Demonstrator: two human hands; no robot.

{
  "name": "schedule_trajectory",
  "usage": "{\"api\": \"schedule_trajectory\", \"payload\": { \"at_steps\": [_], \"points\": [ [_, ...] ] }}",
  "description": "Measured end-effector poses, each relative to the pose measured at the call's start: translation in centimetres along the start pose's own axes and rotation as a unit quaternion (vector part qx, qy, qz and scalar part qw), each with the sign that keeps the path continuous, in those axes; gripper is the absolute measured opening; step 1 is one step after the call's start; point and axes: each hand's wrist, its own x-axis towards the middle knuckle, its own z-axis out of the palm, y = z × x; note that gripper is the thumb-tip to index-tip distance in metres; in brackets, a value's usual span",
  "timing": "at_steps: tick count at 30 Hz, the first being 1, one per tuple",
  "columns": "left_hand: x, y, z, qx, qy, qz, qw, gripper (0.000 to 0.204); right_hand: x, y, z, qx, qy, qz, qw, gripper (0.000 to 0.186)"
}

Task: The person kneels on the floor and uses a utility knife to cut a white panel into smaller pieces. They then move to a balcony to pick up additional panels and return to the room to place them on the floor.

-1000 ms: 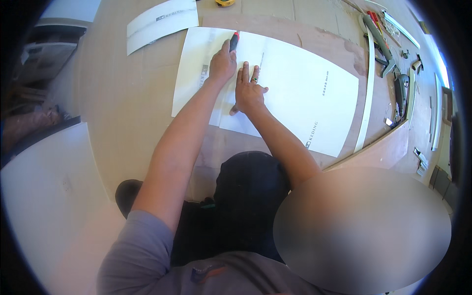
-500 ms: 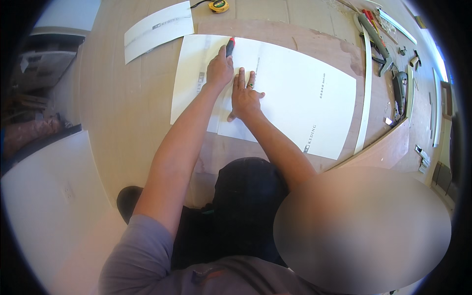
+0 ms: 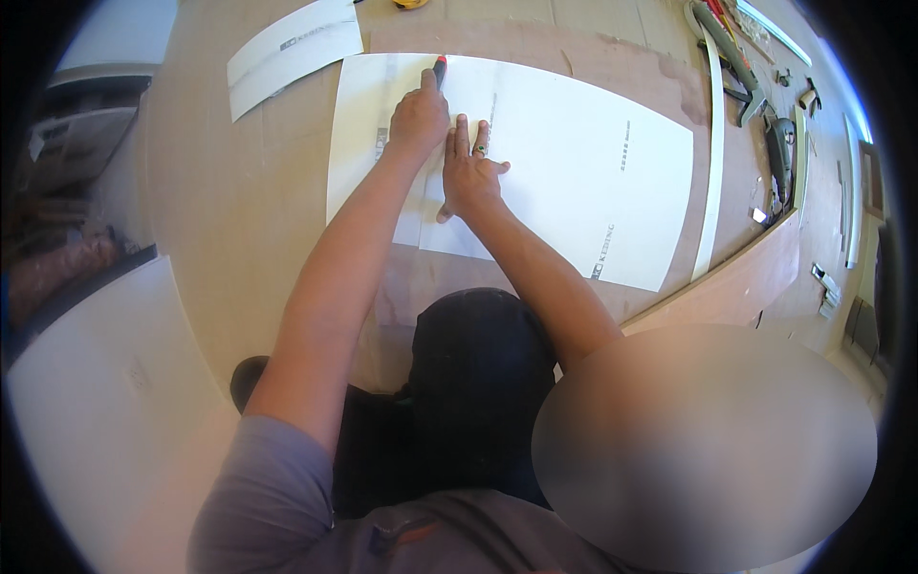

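Note:
A large white sheet (image 3: 564,163) with small grey print lies in front of me, with a straight line running across it from the near edge to the far edge. My left hand (image 3: 419,122) is closed around a red-and-black utility knife (image 3: 441,69) at the sheet's far edge, beside that line. The blade is too small to make out. Just right of it, my right hand (image 3: 471,177) rests flat on the sheet, fingers spread, a ring on one finger. It holds nothing.
A smaller white piece (image 3: 296,55) lies at the far left, near a yellow tape measure (image 3: 411,3). To the right are a long white strip (image 3: 710,163), a caulking gun (image 3: 732,57), a dark green power tool (image 3: 780,158) and a wooden board (image 3: 736,282). My knee (image 3: 483,354) is close to the sheet.
The view has shifted, so everything on the floor sits slightly higher in it. Less of the knife's red handle shows above my left hand. My right hand stays flat on the sheet.

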Motion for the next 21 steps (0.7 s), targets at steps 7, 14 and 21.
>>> {"api": "schedule_trajectory", "payload": {
  "at_steps": [7,14,21],
  "points": [
    [-0.1,0.2,-1.4,0.015,-0.049,-0.024,0.998,0.034,0.3,-0.1,0.1,-0.016,-0.022,0.007,1.000,0.148],
    [0.0,-0.6,-2.2,0.019,-0.078,-0.015,0.997,0.035,0.2,-0.2,0.2,-0.029,-0.007,0.011,0.999,0.145],
    [-3.7,0.4,-2.6,0.043,-0.104,-0.042,0.993,0.036,0.2,-0.1,0.6,-0.030,0.008,0.007,0.999,0.143]
  ]
}}
